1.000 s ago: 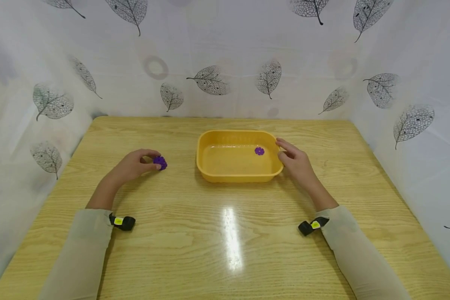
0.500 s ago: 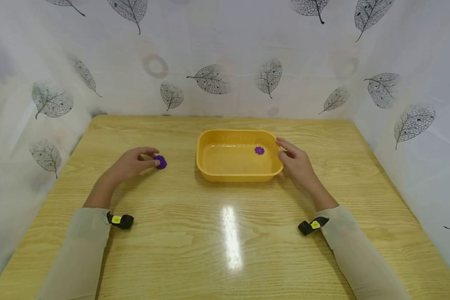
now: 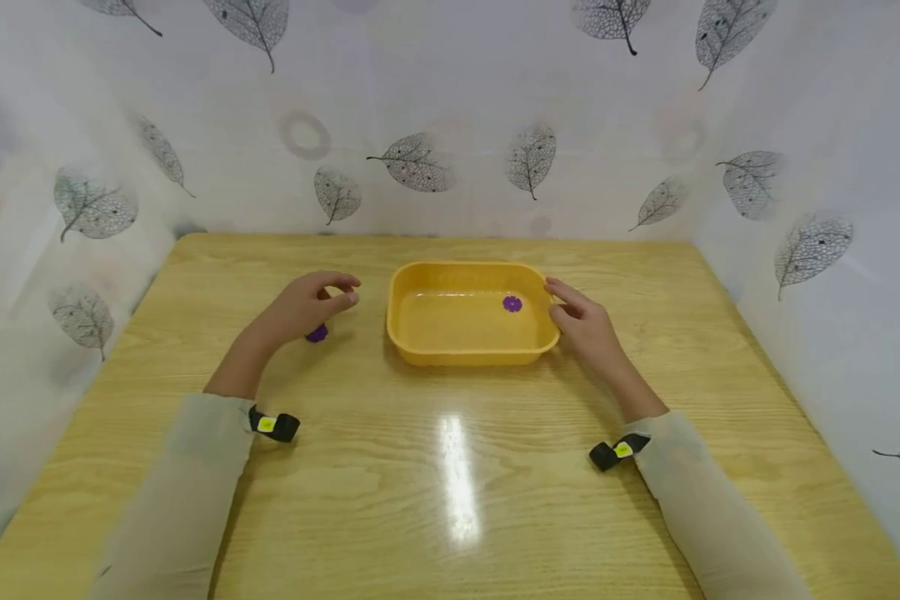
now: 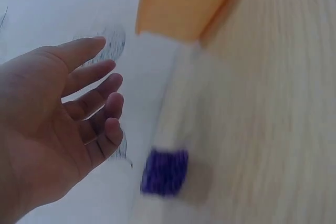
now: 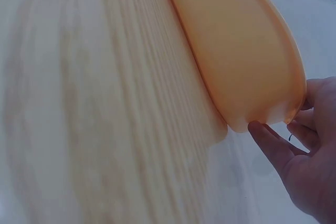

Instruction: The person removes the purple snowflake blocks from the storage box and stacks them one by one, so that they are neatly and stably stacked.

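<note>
My left hand [image 3: 303, 304] hovers over the table with fingers loosely curved, and nothing shows between thumb and fingers. In the left wrist view the left hand [image 4: 68, 108] has its palm turned toward the camera. Partly hidden below it, a stack of purple flower-shaped discs [image 3: 317, 334] sits on the table; the stack [image 4: 165, 172] looks blurred and ridged in the left wrist view. At the right end of a yellow plastic basin [image 3: 465, 358], my right hand [image 3: 592, 333] holds the rim between thumb and fingers. One purple flower-shaped disc [image 3: 512, 304] lies inside the basin, toward its right.
A wooden table [image 3: 360, 483] carries the basin and stack, with a bright light reflection near its middle. White leaf-patterned cloth [image 3: 465, 75] hangs behind it and along both sides. Each wrist wears a black strap, like the left strap [image 3: 273, 423].
My left hand has let go of the purple stack and moved right and slightly away, toward the basin. The stack stays behind on the table. My right hand keeps its place at the basin's end.
</note>
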`<state>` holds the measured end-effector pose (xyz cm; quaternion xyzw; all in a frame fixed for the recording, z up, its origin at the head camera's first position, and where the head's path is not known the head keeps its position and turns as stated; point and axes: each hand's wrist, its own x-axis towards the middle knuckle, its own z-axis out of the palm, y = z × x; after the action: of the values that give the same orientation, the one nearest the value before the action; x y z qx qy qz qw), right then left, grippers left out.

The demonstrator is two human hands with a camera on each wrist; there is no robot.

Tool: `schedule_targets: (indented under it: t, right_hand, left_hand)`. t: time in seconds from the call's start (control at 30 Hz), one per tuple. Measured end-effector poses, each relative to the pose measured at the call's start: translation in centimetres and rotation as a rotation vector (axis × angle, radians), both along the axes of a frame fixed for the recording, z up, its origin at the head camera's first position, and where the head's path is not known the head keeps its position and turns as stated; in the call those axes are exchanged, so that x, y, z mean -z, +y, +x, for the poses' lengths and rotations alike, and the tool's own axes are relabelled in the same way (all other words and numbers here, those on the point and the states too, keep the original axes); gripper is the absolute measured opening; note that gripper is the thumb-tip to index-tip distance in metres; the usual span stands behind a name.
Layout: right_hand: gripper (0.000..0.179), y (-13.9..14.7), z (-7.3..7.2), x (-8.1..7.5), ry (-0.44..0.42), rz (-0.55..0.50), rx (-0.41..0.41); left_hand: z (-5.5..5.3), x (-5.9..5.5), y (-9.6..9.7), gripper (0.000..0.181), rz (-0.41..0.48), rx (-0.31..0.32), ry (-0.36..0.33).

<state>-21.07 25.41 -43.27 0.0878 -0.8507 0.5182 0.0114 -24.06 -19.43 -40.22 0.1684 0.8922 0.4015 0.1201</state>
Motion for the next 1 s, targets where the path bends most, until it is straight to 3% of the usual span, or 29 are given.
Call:
schedule_targets:
  t: [0.17,0.27,0.37,0.47,0.73,0.9,1.0]
  right_hand:
    - [0.044,0.1,0.1,-0.1,0.002,0.009,0.003]
    - [0.043,0.1,0.0,-0.1,0.01,0.008,0.01]
    - [0.043,0.1,-0.2,-0.1,0.016,0.0,0.008]
    - [0.044,-0.1,-0.2,-0.1,0.016,0.006,0.001]
    - [0.045,-0.2,0.2,-1.0,-0.026,0.044,-0.008]
    - [0.045,-0.9,1.3,-3.0,-0.035,0.037,-0.02]
    - [0.045,-0.7,1.4,-2.9,-0.041,0.036,-0.026]
  left_hand:
    - [-1.1,-1.2,5.3,0.041,0.055,0.06,0.064]
    - [-1.7,-2.0,8.9,0.04,0.081,0.137,0.082]
    - [-2.5,-2.2,12.1,0.04,0.089,0.209,0.093]
    - [-3.3,-2.0,14.5,0.039,0.099,0.243,0.091]
    - [-5.1,-1.1,19.3,0.038,0.054,0.304,0.054]
    - [-5.7,0.3,21.0,0.04,0.003,0.351,0.035]
    - [-5.8,0.8,21.5,0.042,-0.002,0.355,0.015]
